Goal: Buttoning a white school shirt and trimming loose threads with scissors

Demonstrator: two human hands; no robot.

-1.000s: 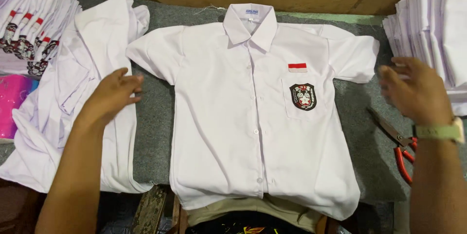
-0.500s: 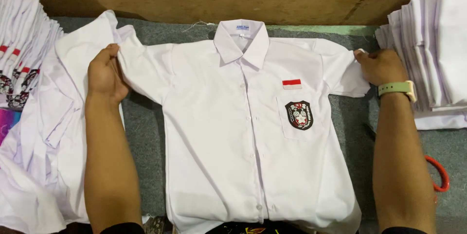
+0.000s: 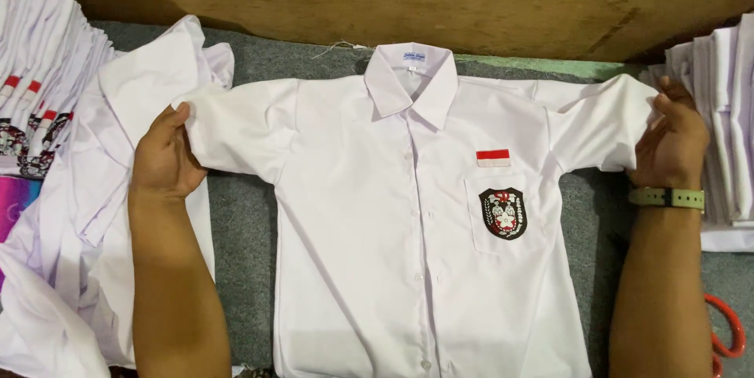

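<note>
Both sleeves are now pulled out wide, arms spread further than a moment ago. Far left edge of the grey felt table [image 3: 243, 213]: a stack of folded shirts [image 3: 39, 95], then loose white shirts [image 3: 94, 213]. The left hand [image 3: 163, 159] pinches one sleeve cuff of the white uniform shirt [image 3: 408, 229], flat at centre. The right hand [image 3: 671, 142], wearing a green watch [image 3: 667, 198], grips the other cuff. Wooden board [image 3: 393, 1] along the back edge; another shirt stack [image 3: 719, 134] and red scissors [image 3: 726, 335] far right.
</note>
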